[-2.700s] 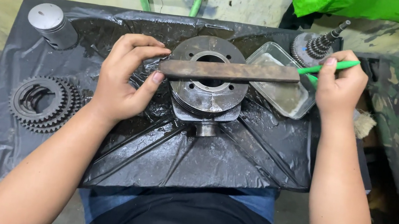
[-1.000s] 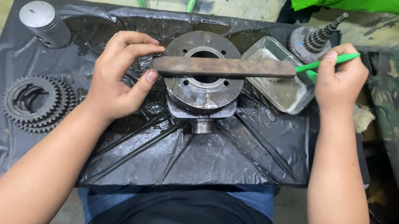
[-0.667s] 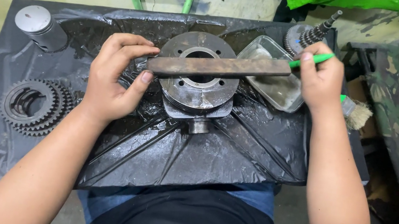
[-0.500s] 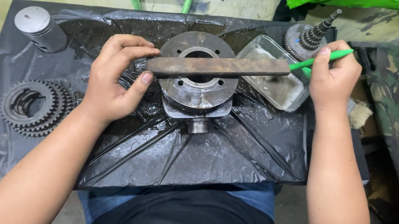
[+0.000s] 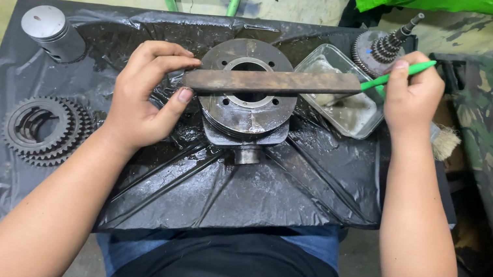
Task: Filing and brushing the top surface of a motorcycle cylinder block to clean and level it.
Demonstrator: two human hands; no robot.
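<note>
Holding file (image 5: pixel 272 83); clear tray (image 5: pixel 364 121) w/ cloudy liquid.

No packages, labels, signs or screens visible.

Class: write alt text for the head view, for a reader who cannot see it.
A person's left hand and right hand hold a flat rusty file by its green handle across a round metal flange, on black plastic sheeting.
</note>
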